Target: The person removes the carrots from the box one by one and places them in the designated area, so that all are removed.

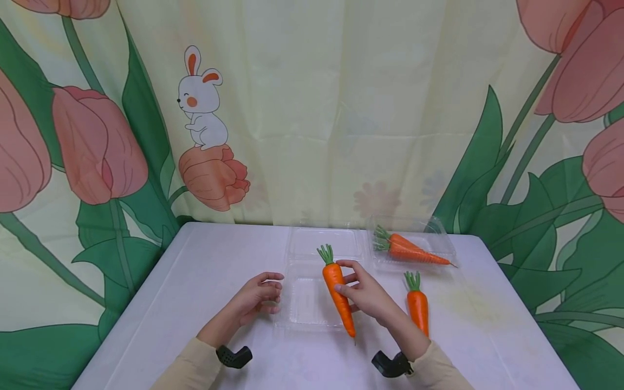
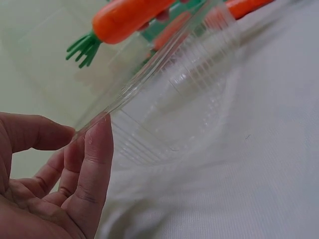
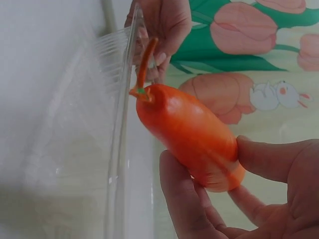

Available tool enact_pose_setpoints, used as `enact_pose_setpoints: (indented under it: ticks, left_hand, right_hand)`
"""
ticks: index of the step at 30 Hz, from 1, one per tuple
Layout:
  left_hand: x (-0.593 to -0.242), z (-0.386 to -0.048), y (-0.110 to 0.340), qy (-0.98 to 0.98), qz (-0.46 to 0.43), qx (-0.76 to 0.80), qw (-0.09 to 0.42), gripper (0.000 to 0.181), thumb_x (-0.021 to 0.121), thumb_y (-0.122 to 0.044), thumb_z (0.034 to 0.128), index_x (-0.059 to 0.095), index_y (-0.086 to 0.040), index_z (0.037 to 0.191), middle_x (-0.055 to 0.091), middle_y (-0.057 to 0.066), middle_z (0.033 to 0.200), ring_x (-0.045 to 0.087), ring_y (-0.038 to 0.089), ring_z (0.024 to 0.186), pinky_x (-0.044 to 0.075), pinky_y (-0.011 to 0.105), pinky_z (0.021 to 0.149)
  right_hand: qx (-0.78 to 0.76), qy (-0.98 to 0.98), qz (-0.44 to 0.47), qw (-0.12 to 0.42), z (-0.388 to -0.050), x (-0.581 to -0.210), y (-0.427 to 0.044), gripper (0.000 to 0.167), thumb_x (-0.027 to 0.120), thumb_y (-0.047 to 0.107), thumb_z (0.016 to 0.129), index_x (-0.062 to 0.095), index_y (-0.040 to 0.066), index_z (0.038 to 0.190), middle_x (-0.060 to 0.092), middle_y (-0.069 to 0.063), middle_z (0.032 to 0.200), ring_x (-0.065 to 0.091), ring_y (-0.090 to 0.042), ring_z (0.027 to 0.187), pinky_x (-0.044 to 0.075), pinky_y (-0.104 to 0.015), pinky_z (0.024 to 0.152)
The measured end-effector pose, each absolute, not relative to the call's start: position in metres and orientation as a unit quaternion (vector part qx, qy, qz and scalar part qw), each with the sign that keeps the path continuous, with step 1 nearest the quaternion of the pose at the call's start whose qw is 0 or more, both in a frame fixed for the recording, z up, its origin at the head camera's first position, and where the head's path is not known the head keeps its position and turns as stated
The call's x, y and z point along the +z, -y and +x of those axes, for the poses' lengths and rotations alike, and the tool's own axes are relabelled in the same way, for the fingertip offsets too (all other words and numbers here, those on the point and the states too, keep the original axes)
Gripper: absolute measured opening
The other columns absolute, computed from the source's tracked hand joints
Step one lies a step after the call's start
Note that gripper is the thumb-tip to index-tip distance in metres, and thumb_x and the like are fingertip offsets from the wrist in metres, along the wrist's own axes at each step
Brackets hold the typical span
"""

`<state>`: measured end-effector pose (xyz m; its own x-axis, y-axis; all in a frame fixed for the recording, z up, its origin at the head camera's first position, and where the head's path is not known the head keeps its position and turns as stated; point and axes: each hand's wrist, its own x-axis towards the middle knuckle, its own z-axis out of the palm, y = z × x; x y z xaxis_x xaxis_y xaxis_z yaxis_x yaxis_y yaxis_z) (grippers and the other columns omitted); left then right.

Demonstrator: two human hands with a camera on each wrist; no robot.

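An orange carrot point(image 1: 337, 292) with a short green top is pinched by my right hand point(image 1: 363, 290), thumb on one side and fingers on the other. It hangs tilted over an opened clear plastic box point(image 1: 312, 303), its thin tip toward me. At the box's left side, my left hand point(image 1: 258, 298) pinches the rim between thumb and fingers, as the left wrist view shows with the clear rim point(image 2: 112, 107) there. The carrot point(image 3: 189, 134) points its tip at the camera in the right wrist view.
Another clear box point(image 1: 441, 244) at the back right holds carrots point(image 1: 409, 250), one tip poking past its edge. One more carrot point(image 1: 417, 309) lies on the white table point(image 1: 487, 325) beside my right forearm. Behind the table hangs a printed curtain point(image 1: 312, 108).
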<state>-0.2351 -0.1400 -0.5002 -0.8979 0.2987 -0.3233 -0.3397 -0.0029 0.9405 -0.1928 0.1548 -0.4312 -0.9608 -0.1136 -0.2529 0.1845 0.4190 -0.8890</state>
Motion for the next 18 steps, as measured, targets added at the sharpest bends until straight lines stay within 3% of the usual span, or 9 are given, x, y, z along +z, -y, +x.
enact_pose_setpoints:
  ticks: [18]
  left_hand:
    - [-0.499,-0.232,0.141,-0.670,-0.012,0.707,0.225,0.048,0.064,-0.007,0.0961,0.046,-0.001,0.140,0.061,0.010,0.106,0.061,0.018,0.082,0.061,0.029,0.068]
  right_hand:
    - [-0.533,-0.835,0.047,0.128,-0.189,-0.432,-0.172,0.058,0.071,0.017,0.097,0.046,0.022,0.149,0.060,-0.018,0.126,0.067,-0.025,0.095,0.063,-0.039,0.068]
